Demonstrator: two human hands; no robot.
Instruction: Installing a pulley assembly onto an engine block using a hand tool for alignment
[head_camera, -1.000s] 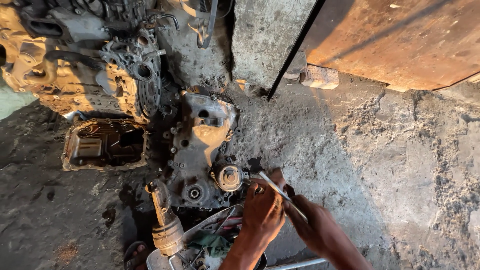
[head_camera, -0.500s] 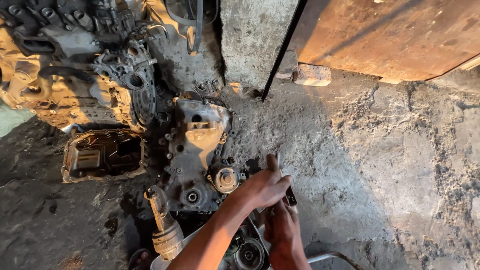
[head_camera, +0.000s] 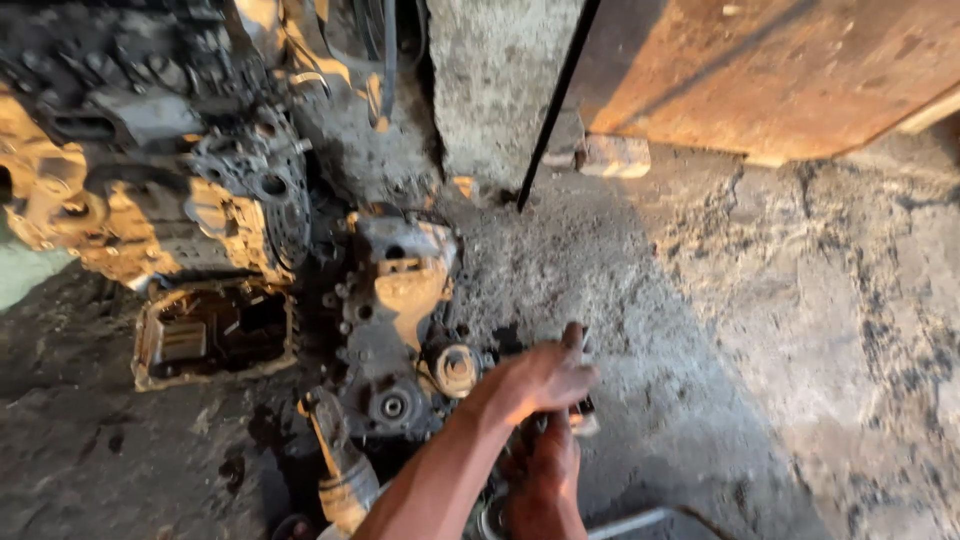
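Observation:
My left hand (head_camera: 535, 380) reaches in from the lower left, fingers curled down over a dark spot beside the round pulley (head_camera: 455, 368) of a greasy engine part (head_camera: 395, 300) lying on the ground. What lies under its palm is hidden. My right hand (head_camera: 545, 470), dark with grease, sits just below and partly under the left, closed around a metal tool whose pale end (head_camera: 585, 425) sticks out to the right.
A large dirty engine block (head_camera: 150, 190) fills the upper left, with an open oil pan (head_camera: 210, 335) below it. A shaft with a boot (head_camera: 340, 470) lies at the bottom. A concrete pillar (head_camera: 490, 80), a rusty metal sheet (head_camera: 760, 70) and a brick (head_camera: 612, 155) stand behind.
My left hand has come across over the right hand, covering the long metal tool that was in plain view a second ago. The view has shifted slightly downward.

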